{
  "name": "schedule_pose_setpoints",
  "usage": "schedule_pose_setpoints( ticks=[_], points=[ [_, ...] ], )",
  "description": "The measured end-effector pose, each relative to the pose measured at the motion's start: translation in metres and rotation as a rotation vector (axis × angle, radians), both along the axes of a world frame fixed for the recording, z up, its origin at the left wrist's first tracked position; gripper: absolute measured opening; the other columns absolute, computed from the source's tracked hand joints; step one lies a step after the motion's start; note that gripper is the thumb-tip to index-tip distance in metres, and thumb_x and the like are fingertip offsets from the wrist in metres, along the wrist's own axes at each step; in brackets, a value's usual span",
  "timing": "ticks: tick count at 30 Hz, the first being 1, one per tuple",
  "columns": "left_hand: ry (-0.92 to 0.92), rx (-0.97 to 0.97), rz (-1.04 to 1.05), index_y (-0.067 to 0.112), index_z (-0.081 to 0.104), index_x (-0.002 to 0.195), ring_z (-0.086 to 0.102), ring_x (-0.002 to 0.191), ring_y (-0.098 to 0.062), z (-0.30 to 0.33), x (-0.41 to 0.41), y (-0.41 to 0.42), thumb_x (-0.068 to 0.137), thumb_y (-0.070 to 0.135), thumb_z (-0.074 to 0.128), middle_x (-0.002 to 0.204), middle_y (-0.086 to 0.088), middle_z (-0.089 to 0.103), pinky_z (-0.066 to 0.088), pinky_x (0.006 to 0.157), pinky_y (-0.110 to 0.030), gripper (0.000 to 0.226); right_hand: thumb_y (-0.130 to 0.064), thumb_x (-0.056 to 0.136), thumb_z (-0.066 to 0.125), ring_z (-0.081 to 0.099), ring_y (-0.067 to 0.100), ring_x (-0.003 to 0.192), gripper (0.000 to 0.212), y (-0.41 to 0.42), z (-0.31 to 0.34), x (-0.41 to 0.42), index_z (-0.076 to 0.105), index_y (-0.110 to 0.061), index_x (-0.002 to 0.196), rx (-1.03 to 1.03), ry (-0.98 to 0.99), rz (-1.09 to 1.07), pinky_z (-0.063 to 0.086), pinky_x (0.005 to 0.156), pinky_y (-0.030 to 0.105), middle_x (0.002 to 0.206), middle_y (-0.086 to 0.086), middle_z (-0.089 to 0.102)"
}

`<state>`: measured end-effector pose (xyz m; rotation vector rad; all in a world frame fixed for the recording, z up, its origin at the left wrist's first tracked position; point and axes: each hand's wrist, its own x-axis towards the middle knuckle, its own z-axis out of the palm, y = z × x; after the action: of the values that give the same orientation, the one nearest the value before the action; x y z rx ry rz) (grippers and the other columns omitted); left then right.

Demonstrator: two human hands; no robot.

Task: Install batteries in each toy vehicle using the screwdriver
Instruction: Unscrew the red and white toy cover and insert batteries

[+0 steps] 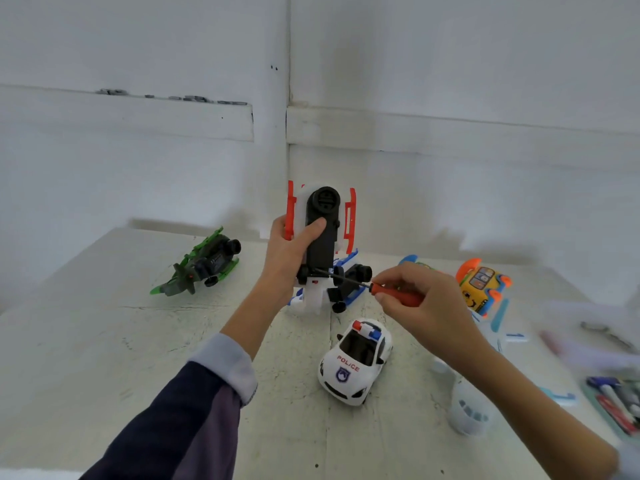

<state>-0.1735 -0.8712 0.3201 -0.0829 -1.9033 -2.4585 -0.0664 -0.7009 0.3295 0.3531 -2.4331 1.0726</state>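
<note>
While the left hand [289,251] is gripping the red and white plastic toy helicopter [320,233] upright above the table, its thumb is pressing on the toy's black underside. The right hand [420,299] is pinching the small screwdriver with the orange handle [394,293] between curled fingers, and the dark tip is touching the toy's bottom, just below the left thumb. Under the right fingers a white plastic police car [356,362] is sitting on the pale table [104,341].

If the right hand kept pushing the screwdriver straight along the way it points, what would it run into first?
The right hand aims the screwdriver left and slightly up. Its tip already seems to meet the black underside of the red and white toy vehicle held by the left hand; depth is hard to judge.
</note>
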Motion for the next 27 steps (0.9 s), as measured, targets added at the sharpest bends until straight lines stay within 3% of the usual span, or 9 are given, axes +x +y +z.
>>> schedule_pose_setpoints(
  ticks=[6,10,15,20,24,27],
  points=[
    [0.030,-0.006,0.017,0.019,0.042,0.126,0.068,0.085,-0.017,0.002,0.003,0.006,0.086,0.026,0.068,0.113,-0.007,0.063,0.060,0.060,-0.029,0.048,-0.002,0.077,0.068,0.058,0.000,0.086,0.020,0.003,0.005,0.003,0.070,-0.018,0.088,0.078,0.032,-0.011,0.049,0.072,0.011,0.078,-0.022,0.061],
    [0.067,-0.039,0.048,0.022,0.040,0.125,0.067,0.090,-0.018,0.000,0.005,0.007,0.084,0.026,0.070,0.119,-0.006,0.059,0.060,0.061,-0.029,0.051,-0.004,0.077,0.068,0.059,0.003,0.074,0.015,0.001,0.009,0.005,0.072,-0.016,0.086,0.148,0.036,-0.054,0.046,0.071,0.011,0.074,-0.021,0.059],
    [0.131,-0.047,0.077,0.024,0.038,0.123,0.065,0.103,-0.028,-0.004,0.006,0.008,0.080,0.023,0.075,0.129,-0.010,0.052,0.060,0.078,-0.038,0.057,-0.011,0.079,0.066,0.056,-0.001,0.067,0.010,-0.006,0.014,0.010,0.073,-0.015,0.083,0.159,-0.014,-0.096,0.045,0.069,0.010,0.066,-0.022,0.056],
    [0.182,-0.009,0.127,0.022,0.036,0.122,0.061,0.096,-0.011,-0.004,0.013,0.012,0.081,0.015,0.073,0.130,-0.007,0.046,0.054,0.059,-0.015,0.056,-0.012,0.081,0.064,0.057,0.000,0.065,0.010,-0.009,0.016,0.012,0.074,-0.014,0.082,0.073,-0.100,-0.140,0.044,0.063,0.006,0.066,-0.016,0.061],
    [0.251,-0.009,0.159,0.023,0.036,0.122,0.059,0.095,-0.008,-0.006,0.017,0.015,0.080,0.012,0.074,0.128,0.000,0.042,0.052,0.062,-0.012,0.058,-0.013,0.082,0.065,0.057,0.000,0.067,0.008,-0.012,0.016,0.013,0.073,-0.014,0.082,0.022,-0.165,-0.157,0.044,0.058,0.008,0.069,-0.014,0.062],
    [0.281,-0.003,0.177,0.023,0.035,0.122,0.060,0.095,-0.006,-0.010,0.018,0.018,0.079,0.010,0.075,0.123,0.005,0.043,0.053,0.066,-0.014,0.060,-0.008,0.079,0.066,0.056,-0.004,0.057,0.008,-0.012,0.015,0.012,0.072,-0.013,0.081,-0.026,-0.164,-0.159,0.044,0.053,0.009,0.068,-0.015,0.061]
  ],
)
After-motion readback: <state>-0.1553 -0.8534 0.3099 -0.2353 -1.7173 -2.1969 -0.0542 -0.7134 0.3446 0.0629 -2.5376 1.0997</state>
